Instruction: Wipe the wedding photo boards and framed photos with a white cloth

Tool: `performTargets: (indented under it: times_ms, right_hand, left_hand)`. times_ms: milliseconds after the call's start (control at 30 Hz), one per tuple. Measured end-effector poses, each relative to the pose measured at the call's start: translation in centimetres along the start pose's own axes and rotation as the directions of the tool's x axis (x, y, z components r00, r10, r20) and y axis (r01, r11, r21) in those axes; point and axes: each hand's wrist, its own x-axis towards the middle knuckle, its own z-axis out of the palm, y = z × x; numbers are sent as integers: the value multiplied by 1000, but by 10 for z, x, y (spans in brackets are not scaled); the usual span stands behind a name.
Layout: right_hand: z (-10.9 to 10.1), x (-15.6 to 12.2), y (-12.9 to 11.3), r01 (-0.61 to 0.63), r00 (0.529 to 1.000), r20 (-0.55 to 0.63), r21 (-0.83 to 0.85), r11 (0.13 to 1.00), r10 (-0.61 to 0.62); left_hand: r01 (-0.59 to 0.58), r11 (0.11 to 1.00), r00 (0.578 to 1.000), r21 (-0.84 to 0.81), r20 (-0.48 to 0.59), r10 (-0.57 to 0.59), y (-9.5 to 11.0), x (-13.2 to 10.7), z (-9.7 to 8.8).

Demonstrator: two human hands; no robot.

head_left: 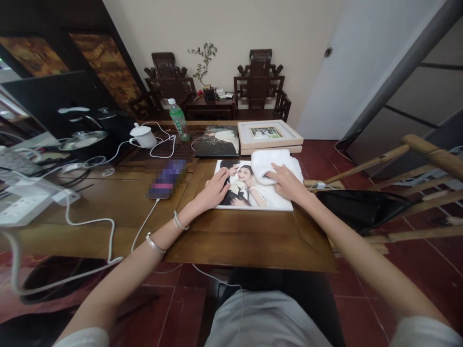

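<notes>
A large glossy photo print (249, 196) of a couple lies flat on the wooden table (224, 231). My left hand (214, 191) rests flat on its left edge with the fingers spread, pinning it down. My right hand (285, 182) presses on a folded white cloth (267, 164) that lies on the print's upper right part; the fingers are stretched over the cloth.
Behind the print lie a dark photo album (218, 140) and a light wooden picture frame (269, 134). A green bottle (179, 120), a white teapot (143, 136), a phone (167, 179) on a cable and a power strip (27, 205) are at the left. A bamboo chair (415, 164) stands right.
</notes>
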Motion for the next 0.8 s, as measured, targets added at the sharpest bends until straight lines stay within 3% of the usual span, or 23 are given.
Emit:
performTargets:
  times_ms: [233,367,500,700,800]
  right_hand:
    - [-15,-89,-68,186,983,3,10,983,-186]
    - [-20,-107,-92,248,968,30,28,968,-249]
    - [-18,-77,-86,201,977,71,33,979,-203]
    - [-17,2,-46,61,995,80,69,996,-67]
    - [-18,29,-29,41,998,52,65,997,-44]
  left_hand:
    - [17,1000,1000,25,1,-17,8,-2,-1]
    - [9,999,1000,32,-1,-9,9,-2,-1]
    - [12,1000,1000,13,11,-12,8,-2,-3]
    - [4,1000,1000,8,18,-4,3,-2,-3]
    - [-14,1000,1000,9,10,14,-1,-1,-2]
